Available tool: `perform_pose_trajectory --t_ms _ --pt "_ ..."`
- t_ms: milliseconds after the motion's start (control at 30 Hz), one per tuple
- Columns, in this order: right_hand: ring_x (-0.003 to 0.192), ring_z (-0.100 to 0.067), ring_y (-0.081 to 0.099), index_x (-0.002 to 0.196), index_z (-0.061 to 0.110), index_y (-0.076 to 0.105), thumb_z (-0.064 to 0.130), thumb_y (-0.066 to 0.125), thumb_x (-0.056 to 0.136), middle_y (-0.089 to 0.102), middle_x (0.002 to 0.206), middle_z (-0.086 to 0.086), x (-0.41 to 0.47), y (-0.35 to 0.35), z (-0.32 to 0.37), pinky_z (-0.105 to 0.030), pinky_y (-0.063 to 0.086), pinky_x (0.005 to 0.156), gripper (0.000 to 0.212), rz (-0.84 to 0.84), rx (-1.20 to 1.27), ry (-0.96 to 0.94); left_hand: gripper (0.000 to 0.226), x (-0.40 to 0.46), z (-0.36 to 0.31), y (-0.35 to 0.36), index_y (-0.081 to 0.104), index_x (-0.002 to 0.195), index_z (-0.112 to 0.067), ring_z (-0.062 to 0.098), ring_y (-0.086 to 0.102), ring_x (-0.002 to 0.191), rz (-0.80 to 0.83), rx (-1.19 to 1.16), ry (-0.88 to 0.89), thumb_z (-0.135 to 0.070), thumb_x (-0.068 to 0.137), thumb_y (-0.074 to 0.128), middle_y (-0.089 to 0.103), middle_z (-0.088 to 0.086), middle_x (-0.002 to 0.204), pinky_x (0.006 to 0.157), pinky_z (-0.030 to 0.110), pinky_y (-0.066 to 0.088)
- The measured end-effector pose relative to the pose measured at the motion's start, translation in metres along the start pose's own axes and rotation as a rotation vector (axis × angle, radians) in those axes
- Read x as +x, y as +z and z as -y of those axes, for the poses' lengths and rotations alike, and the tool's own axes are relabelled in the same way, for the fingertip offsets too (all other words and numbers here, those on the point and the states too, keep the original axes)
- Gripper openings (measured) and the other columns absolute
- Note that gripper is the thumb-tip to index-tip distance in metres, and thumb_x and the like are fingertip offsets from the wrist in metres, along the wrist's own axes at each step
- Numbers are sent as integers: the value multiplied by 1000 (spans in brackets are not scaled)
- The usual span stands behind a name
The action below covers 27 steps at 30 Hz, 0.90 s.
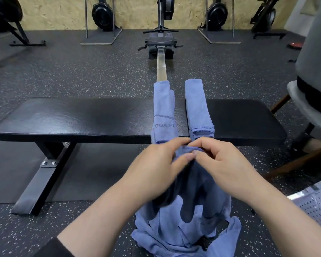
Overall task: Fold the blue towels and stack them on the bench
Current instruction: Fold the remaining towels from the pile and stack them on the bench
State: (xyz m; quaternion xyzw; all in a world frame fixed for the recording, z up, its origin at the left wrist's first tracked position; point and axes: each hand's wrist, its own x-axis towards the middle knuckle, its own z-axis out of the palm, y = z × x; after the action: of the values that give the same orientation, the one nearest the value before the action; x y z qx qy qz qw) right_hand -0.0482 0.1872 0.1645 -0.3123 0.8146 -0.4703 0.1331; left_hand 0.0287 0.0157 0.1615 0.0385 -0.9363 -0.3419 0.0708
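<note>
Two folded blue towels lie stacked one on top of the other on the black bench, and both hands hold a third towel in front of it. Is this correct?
Not quite. The head view shows the two folded towels lying side by side across the bench, not stacked. The rest holds: the left hand and right hand pinch a third towel.

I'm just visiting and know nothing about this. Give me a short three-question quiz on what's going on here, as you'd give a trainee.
1. True or false: both hands pinch the same towel.
2. How many folded towels lie across the bench? A) one B) two C) four
3. Fill in: the loose towel's lower end bunches on the ____.

Key:
1. True: left hand and right hand pinch the loose towel at its top edge.
2. B: the left folded towel and right folded towel, side by side on the bench.
3. floor.
</note>
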Motion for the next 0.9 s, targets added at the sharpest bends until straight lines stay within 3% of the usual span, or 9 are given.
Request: perform_pose_trajectory --t_ms 67,133,200,400,533,767,833,900 --pt "74 0 60 91 32 72 11 61 96 73 82 16 1 0 -1 -20 44 72 24 -10 31 2 24 2 -1 4 63 107 -38 11 49 59 -3 36 4 -56 96 51 53 -12 57 62 36 46" --pt "79 -10 65 91 29 72 13 65 95 74 86 10 1 -1 -3 -30 49 77 18 -39 47 -9 25 4 1 3 59 89 -30 14 50 62 -32 28 -3 -53 97 53 53 -8 59 65 37 49" --pt "71 -10 60 87 28 71 19 71 93 72 81 3 1 -3 -5 -32 47 72 11 -54 60 -11 27 6 2 1 54 78 -30 13 48 59 -80 -9 -17 -48 97 55 54 -10 57 63 35 47" --pt "59 -7 42 78 18 68 37 72 91 63 68 -7 2 -9 -8 -30 35 59 24 -67 -22 53 33 13 11 -13 56 74 -17 18 50 61 -386 -136 -210 -40 97 57 56 -4 57 62 34 41" --pt "53 -5 33 77 20 67 38 70 93 47 57 9 1 -8 -6 -19 28 50 24 -93 -9 54 33 15 23 -26 58 72 -18 19 56 68 -489 -105 -310 -39 98 57 60 -5 60 62 33 39" --pt "51 -3 34 79 23 67 16 62 97 49 56 15 1 -11 -2 -13 29 50 21 -71 85 65 23 12 30 -31 60 82 -26 22 63 77 -502 -30 -322 -44 96 57 67 -9 72 69 36 47" --pt "59 -6 41 81 26 69 15 62 97 58 63 6 0 -10 -3 -18 35 57 21 -46 108 36 10 10 25 -30 63 99 -35 18 63 77 -436 -58 -246 -43 93 62 67 -11 75 71 35 48" --pt "68 -19 51 86 30 71 17 64 97 67 78 -6 0 -9 -5 -33 42 66 18 -31 95 -3 28 6 16 -23 62 119 -43 7 56 64 -276 -73 -105 -40 91 65 63 -9 65 66 28 46"
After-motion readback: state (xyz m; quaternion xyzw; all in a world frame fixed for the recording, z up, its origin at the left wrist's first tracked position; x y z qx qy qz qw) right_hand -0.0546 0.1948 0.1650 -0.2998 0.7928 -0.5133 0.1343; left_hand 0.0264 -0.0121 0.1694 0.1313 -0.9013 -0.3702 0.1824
